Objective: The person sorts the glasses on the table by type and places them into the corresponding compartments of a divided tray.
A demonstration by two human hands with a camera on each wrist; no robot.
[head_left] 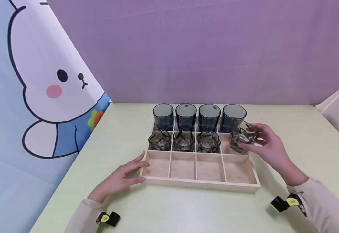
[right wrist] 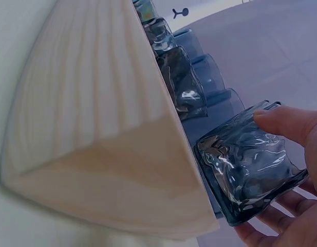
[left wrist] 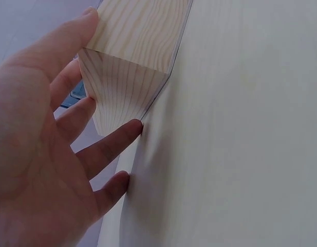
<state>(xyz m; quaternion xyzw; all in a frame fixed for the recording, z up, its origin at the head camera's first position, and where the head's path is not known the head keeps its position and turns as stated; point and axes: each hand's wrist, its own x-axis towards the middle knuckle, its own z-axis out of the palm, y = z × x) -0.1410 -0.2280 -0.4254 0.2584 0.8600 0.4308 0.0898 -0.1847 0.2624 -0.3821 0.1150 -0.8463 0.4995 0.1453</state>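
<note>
My right hand [head_left: 269, 147] grips a short grey glass with a wavy, faceted wall [head_left: 243, 137], thumb on one side and fingers on the other. The glass is tilted over the right end of the middle row of a wooden compartment tray [head_left: 199, 183]; in the right wrist view the held glass [right wrist: 245, 164] is near the tray's edge. With spread fingers, my left hand [head_left: 120, 178] touches the tray's front left corner. In the left wrist view, the thumb lies along one tray wall [left wrist: 132, 31] and other fingertips touch the adjoining side.
Taller blue-grey glasses [head_left: 185, 118] stand in the tray's back row. Three short wavy glasses [head_left: 184, 141] occupy the middle row's other compartments. The front row shows bare wooden compartments [head_left: 184, 165]. Behind the pale table [head_left: 122, 129] hangs a purple backdrop [head_left: 204, 51].
</note>
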